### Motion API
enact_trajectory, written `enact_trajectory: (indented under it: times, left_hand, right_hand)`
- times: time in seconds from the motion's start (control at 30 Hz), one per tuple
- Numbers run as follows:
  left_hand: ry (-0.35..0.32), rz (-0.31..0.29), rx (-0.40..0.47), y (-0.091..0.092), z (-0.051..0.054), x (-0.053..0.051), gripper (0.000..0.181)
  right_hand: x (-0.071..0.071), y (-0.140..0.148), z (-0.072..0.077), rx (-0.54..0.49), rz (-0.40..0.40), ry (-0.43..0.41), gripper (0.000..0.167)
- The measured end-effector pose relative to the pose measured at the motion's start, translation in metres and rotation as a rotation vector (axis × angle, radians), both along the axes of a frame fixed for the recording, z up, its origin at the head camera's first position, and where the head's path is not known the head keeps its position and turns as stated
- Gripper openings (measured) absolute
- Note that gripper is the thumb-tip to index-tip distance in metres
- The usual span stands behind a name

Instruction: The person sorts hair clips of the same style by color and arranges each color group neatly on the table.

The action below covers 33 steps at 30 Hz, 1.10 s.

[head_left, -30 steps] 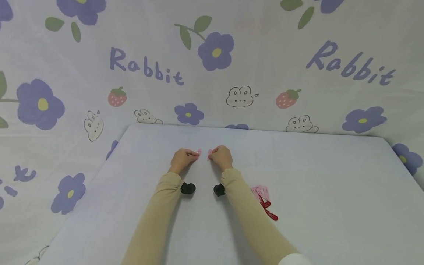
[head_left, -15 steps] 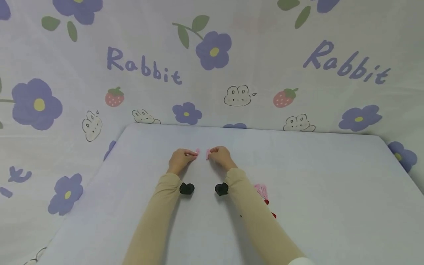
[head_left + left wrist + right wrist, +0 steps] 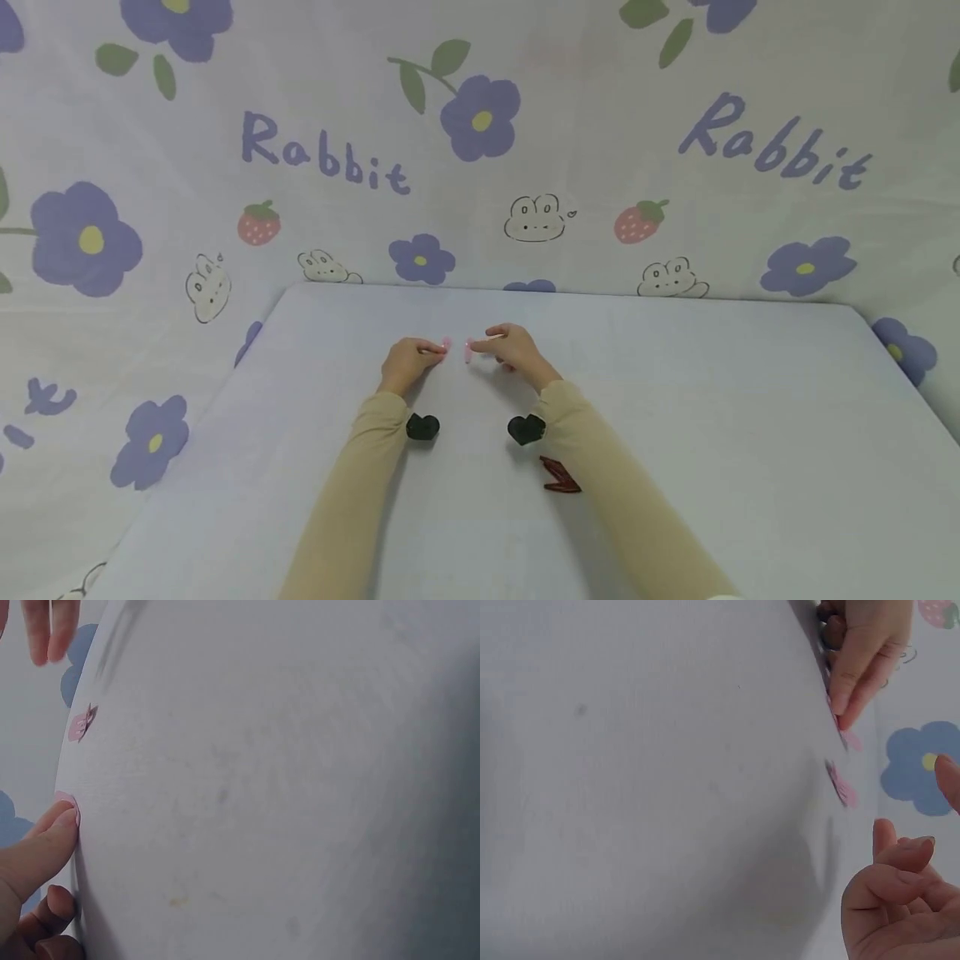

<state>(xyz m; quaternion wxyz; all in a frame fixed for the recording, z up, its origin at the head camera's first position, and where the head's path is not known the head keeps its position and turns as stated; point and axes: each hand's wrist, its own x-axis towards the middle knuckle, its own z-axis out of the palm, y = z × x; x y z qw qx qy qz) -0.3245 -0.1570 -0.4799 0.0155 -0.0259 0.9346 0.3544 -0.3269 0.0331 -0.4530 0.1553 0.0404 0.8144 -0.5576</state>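
Observation:
In the head view my left hand pinches a small pink hair clip between thumb and fingers, down at the table surface. A second pink hair clip lies just to its right. My right hand is beside that one with its fingers parted, and the right wrist view shows a gap between the clip and the fingers. The left wrist view has the held clip mostly covered by the left thumb. Dark red hair clips lie near the right forearm, which partly hides them.
The white table runs back to a cloth wall printed with flowers, strawberries and rabbits. Black heart-shaped pieces sit at the wrists, one by the left sleeve and one by the right sleeve.
My right hand has let go of its pink clip and shifted right. The right forearm now covers the pink clips lying nearer and uncovers red ones. The left hand keeps its pinch.

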Motion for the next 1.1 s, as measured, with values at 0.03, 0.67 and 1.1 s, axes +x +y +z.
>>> enact_trajectory:
  times: [0.03,0.67,1.1]
  left_hand:
    - [-0.003,0.006,-0.001,-0.001,0.001,0.000,0.020]
    - [-0.020,-0.031,-0.069,-0.013,0.006,-0.002,0.024]
    - [-0.011,-0.058,-0.074,-0.008,0.001,-0.003,0.022]
  right_hand:
    - [0.002,0.003,0.005,-0.011,0.009,0.007,0.053]
    - [0.073,0.056,0.082,-0.392,0.239,0.207,0.036]
    - [0.113,0.106,0.055,-0.360,0.287,0.324,0.022]
